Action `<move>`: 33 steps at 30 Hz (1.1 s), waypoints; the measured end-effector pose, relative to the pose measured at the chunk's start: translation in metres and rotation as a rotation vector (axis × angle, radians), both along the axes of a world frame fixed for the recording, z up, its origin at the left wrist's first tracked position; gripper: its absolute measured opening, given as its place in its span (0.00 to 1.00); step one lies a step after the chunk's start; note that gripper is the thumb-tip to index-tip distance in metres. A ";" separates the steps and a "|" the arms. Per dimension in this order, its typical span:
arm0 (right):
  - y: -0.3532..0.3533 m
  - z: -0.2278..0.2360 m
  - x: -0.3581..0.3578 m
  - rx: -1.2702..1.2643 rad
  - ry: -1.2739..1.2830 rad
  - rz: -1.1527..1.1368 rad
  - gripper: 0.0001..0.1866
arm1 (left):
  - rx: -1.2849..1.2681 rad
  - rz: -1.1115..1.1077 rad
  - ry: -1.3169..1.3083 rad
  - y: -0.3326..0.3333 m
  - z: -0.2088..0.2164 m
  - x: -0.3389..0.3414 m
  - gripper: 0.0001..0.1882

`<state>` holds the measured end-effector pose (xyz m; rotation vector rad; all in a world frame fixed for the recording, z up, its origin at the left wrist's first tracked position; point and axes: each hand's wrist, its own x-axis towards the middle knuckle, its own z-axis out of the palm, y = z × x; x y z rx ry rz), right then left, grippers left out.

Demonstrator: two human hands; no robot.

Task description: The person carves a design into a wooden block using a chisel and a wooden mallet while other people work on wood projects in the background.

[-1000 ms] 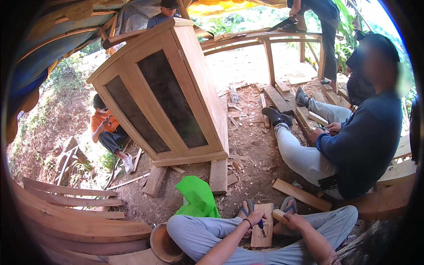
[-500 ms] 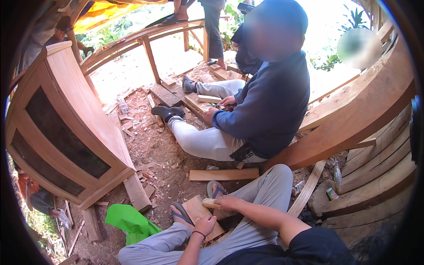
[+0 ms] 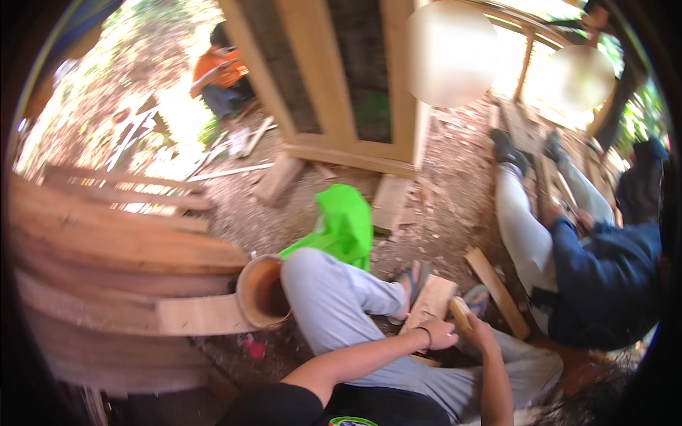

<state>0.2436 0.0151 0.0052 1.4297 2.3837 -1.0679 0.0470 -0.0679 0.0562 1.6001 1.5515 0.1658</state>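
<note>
My right hand [image 3: 479,336] is wrapped round a short, pale wooden block [image 3: 459,311] with a rounded end. Beside it, my left hand [image 3: 442,334], with a dark band at the wrist, is closed in a fist over the lower part of a flat wooden board [image 3: 432,297]. Whatever that fist holds, if anything, is too small or hidden to make out. The board lies between my sandalled feet, sloping toward my lap. The block is just right of the board, and I cannot tell whether they touch.
A large wooden cabinet [image 3: 298,78] with dark panels stands ahead on wood offcuts. Left are a bucket-like container [image 3: 264,292], stacked planks [image 3: 128,245] and a green cloth or bag [image 3: 346,226]. A person in a blue top [image 3: 604,277] sits at right beside a loose plank [image 3: 497,292].
My view has swung left, bringing the stacked planks, the bucket-like container and a person in orange into sight. My right hand still holds the wooden block, and my left stays closed near the board.
</note>
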 end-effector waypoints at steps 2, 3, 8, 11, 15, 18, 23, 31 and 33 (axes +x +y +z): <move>0.001 0.005 0.002 0.037 0.000 0.033 0.26 | -0.053 -0.024 0.107 -0.003 0.035 0.005 0.25; 0.000 0.004 0.004 0.062 0.006 0.057 0.27 | -0.083 -0.040 0.159 -0.005 0.051 0.005 0.25; 0.007 0.002 0.014 0.142 0.019 0.103 0.29 | -0.222 -0.264 0.265 -0.025 0.080 0.022 0.27; 0.007 0.008 0.009 0.111 -0.011 0.083 0.28 | -0.228 -0.141 0.144 -0.028 0.053 0.027 0.25; 0.006 0.017 0.001 0.108 -0.017 0.042 0.27 | -0.219 -0.132 0.186 -0.023 0.060 0.015 0.24; 0.011 0.040 -0.006 0.004 -0.117 0.020 0.32 | -0.131 0.003 0.205 -0.008 0.062 0.007 0.24; 0.006 0.020 0.001 0.054 -0.043 -0.002 0.32 | -0.054 0.242 0.185 0.006 0.038 -0.029 0.25; 0.008 0.041 -0.010 -0.012 -0.121 0.003 0.31 | -0.112 0.224 0.119 0.019 0.047 -0.026 0.27; 0.010 0.034 -0.008 -0.012 -0.120 0.003 0.32 | -0.101 0.207 0.105 0.023 0.046 -0.024 0.28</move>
